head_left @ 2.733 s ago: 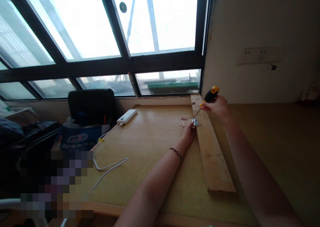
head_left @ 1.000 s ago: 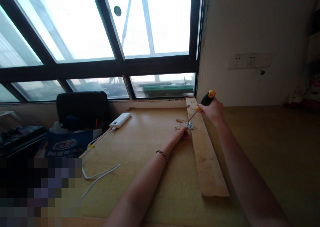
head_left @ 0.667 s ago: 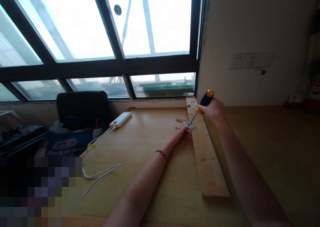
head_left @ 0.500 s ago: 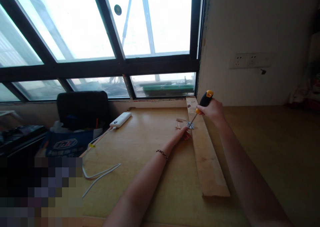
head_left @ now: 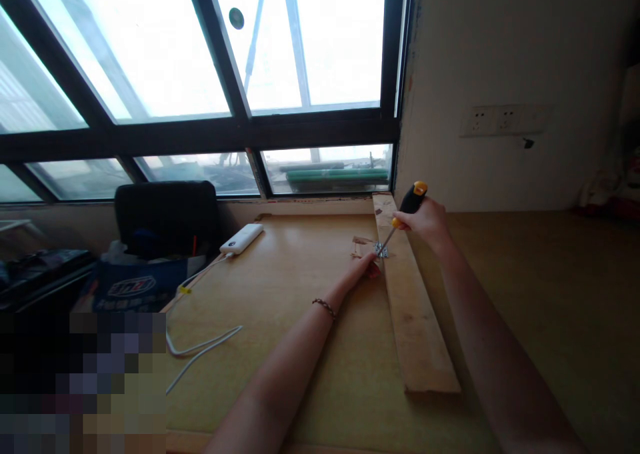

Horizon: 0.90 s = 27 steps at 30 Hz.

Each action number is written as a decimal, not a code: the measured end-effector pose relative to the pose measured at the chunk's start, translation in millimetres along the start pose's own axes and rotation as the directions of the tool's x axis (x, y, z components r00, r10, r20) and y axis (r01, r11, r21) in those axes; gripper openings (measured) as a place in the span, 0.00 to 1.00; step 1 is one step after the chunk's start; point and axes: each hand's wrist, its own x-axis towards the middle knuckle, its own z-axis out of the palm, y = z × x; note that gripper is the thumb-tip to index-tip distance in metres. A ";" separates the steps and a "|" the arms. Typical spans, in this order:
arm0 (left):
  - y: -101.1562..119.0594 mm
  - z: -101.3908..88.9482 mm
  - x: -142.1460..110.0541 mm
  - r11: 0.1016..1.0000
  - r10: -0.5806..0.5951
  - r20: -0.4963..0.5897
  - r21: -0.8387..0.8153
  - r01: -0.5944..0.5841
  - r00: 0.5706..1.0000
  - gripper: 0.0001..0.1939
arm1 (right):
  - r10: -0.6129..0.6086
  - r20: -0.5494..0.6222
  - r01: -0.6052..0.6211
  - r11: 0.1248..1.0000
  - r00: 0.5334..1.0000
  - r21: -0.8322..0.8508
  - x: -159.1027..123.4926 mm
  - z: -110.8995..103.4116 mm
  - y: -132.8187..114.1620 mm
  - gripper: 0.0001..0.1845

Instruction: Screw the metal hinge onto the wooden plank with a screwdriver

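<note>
My right hand (head_left: 427, 219) is closed round the black and yellow handle of a screwdriver (head_left: 409, 203), whose tip rests on a small metal hinge (head_left: 383, 251) at the left edge of a long wooden plank (head_left: 413, 314). My left hand (head_left: 363, 268) reaches forward with its fingers stretched out flat on the tabletop (head_left: 300, 294), fingertips touching the hinge and the plank's edge. A thin bracelet sits on my left wrist.
A white power bank (head_left: 242, 238) with a white cable (head_left: 200, 344) lies at the table's left. Beyond the left edge are a black chair (head_left: 165, 217) and a blue bag (head_left: 133, 284). A window and a wall with sockets (head_left: 503, 119) stand behind.
Since 2.7 s ago the view has shifted slightly. My left hand's fingers have straightened against the hinge. The screwdriver stays on the hinge with small movements of my right hand.
</note>
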 end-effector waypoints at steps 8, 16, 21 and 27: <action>4.0 0.3 -3.7 1.000 0.004 0.011 -0.006 -0.004 1.000 0.21 | 0.020 -0.011 -0.020 1.000 1.000 0.022 4.7 2.8 8.0 0.21; 2.8 -1.0 -3.2 1.000 0.000 0.029 -0.019 0.001 1.000 0.20 | 0.023 -0.028 -0.022 0.999 0.999 0.045 5.4 3.3 9.6 0.20; 2.5 -0.3 -3.7 0.999 0.031 0.030 -0.039 -0.030 0.999 0.19 | 0.049 0.014 -0.050 0.986 0.999 0.156 3.8 2.1 7.6 0.18; -3.1 -2.1 2.3 1.000 0.003 0.033 -0.011 -0.003 0.999 0.20 | 0.114 0.082 -0.134 0.943 0.990 0.305 4.9 5.8 9.3 0.17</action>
